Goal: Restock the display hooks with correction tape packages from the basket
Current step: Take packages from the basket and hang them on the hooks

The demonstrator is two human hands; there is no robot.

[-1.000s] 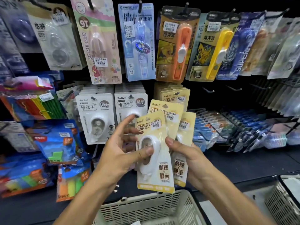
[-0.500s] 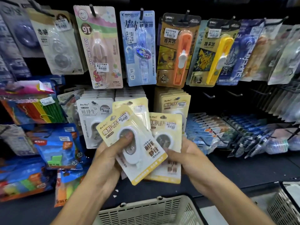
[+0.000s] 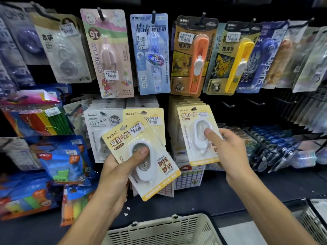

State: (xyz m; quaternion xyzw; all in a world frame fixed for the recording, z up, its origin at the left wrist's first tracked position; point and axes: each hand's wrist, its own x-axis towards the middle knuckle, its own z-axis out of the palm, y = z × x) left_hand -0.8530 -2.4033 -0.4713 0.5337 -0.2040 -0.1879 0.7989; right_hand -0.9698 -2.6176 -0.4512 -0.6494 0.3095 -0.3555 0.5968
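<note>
Beige plastic forms the slotted basket (image 3: 159, 230) at the bottom edge, nearest the camera, and a second one (image 3: 313, 221) shows at the lower right corner. Above the basket both forearms reach toward the display. The left hand (image 3: 115, 172) grips a small fan of yellow correction tape packages (image 3: 152, 167), thumb pressed on the clear blister of the front card, which is tilted with its top leaning left; another yellow card (image 3: 150, 117) shows behind it in the same hold. The right hand (image 3: 228, 151) pinches a single yellow package (image 3: 192, 128) by its lower right side, thumb on the white tape body, holding it upright just in front of a stack of matching yellow cards (image 3: 185, 103) hanging on the lower row. Left of that stack hang white BoBo cards (image 3: 99, 128). Two bare hooks (image 3: 228, 104) stick out to the right of the yellow stack. Farther up, the top row carries a pink My Melody card (image 3: 108, 53), a blue card (image 3: 150, 55), an orange clip pusher (image 3: 196, 57) and a yellow one (image 3: 235, 59). Blue packs (image 3: 62, 160) lie at the left.
</note>
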